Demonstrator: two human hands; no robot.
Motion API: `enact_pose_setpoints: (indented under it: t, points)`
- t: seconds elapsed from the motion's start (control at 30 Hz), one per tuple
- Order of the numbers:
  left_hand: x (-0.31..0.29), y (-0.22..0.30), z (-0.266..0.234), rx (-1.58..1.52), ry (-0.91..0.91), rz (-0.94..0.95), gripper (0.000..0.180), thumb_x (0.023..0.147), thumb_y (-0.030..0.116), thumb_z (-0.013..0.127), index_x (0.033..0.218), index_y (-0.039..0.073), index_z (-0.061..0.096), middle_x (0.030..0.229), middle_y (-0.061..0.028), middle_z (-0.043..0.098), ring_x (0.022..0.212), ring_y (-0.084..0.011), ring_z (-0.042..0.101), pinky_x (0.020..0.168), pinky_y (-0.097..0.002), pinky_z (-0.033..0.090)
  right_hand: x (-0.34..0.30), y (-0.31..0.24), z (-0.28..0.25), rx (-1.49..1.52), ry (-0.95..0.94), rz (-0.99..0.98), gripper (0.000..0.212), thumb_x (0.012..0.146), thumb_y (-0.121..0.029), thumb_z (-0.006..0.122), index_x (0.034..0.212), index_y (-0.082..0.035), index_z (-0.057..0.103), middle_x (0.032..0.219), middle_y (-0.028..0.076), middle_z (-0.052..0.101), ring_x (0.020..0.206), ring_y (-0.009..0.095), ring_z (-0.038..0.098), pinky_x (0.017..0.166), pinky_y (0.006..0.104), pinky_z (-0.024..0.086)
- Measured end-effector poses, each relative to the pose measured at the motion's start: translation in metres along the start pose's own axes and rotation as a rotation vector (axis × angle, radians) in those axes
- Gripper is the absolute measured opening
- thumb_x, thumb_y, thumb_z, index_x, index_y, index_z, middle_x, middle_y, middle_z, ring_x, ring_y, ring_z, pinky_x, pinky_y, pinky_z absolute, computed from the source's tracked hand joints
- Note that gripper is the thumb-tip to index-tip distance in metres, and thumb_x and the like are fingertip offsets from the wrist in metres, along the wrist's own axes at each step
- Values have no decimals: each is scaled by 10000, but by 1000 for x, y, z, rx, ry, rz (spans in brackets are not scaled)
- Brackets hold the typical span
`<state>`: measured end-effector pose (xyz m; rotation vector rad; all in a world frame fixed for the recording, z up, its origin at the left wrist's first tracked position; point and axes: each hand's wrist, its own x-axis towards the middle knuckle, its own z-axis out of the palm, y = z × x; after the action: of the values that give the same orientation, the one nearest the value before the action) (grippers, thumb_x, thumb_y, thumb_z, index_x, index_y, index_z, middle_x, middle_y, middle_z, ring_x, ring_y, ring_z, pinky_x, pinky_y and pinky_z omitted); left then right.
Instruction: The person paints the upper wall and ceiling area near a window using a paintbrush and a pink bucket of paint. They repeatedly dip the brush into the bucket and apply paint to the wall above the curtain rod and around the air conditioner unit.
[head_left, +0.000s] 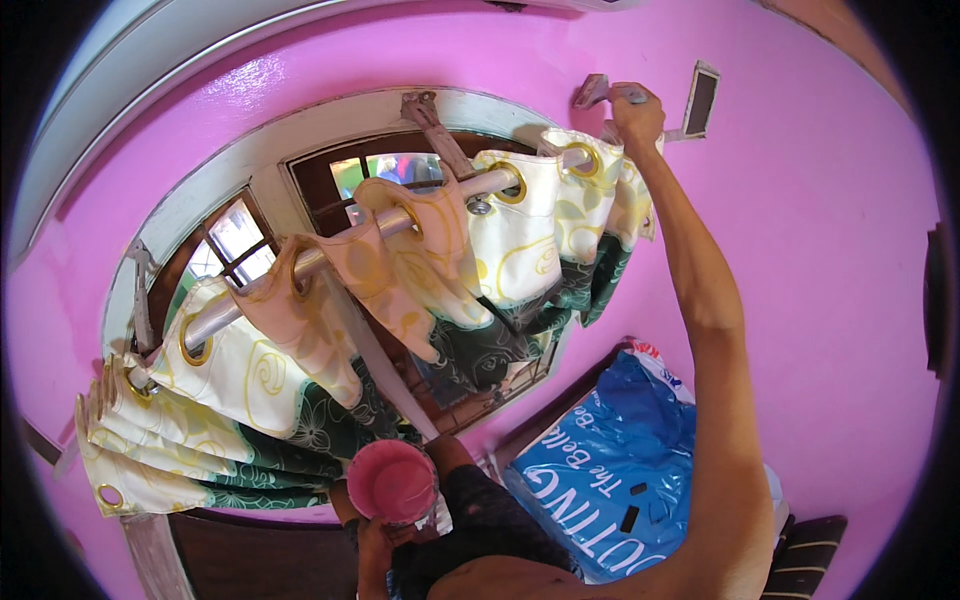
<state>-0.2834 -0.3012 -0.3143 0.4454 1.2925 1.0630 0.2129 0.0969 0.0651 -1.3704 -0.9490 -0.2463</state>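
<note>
My right hand (640, 114) is raised on an outstretched arm, its fingers closed around a paintbrush (593, 92). The brush head is against or very near the pink wall (545, 62), above the curtain's right end; I cannot tell if it touches. Low down, my left hand (375, 550) grips a small pink pail (392, 475) at its lower side. The pail's open top faces up, with pink inside. Between my hands, a white, yellow and green curtain (520, 235) hangs by gold rings from a silver rod (490, 184).
Behind the curtain is an arched window with a pale frame (275, 140). A wooden bracket (435, 130) juts out above the rod. Right of my right hand sits a framed wall opening (703, 100). A blue printed plastic sheet (610, 470) lies at lower right, near dark slats (808, 560).
</note>
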Motion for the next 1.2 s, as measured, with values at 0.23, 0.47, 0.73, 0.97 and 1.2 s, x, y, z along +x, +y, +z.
enact_pose_setpoints:
  t: [0.23,0.47,0.73,0.97,1.2]
  points:
    - [2,-5,-2,-13,26,-8,406,846,272,484,1105,-39,510,922,-171,652,780,-286,674,671,-382,559,16,5,-8,416,-78,-61,155,764,-82,624,871,9,688,786,85,686,711,148,648,683,245,512]
    - [10,-11,-12,-46,-26,-29,407,858,274,475,1104,-49,505,921,-187,650,778,-312,670,690,-412,555,17,-6,-1,-312,-94,8,320,665,-392,696,863,-140,714,869,131,688,833,322,655,759,411,512]
    - [17,-16,-14,-64,2,-25,395,865,265,474,1109,-44,499,962,-186,637,793,-322,664,714,-422,554,24,-17,8,139,-227,25,288,677,-321,706,851,-93,716,819,117,693,779,264,665,726,357,511]
    - [3,-7,-10,-48,-4,-8,405,863,282,487,1116,-34,500,952,-166,648,805,-314,666,714,-405,561,3,-22,-21,-107,-36,-8,270,700,-315,690,884,-119,718,809,123,692,767,250,669,723,340,512]
    - [13,-13,-15,-49,-27,-18,401,869,282,461,1099,-42,509,948,-171,650,822,-303,668,712,-407,566,-7,-46,-3,-191,-195,36,296,685,-388,713,820,-124,710,837,126,690,822,304,661,746,395,513]
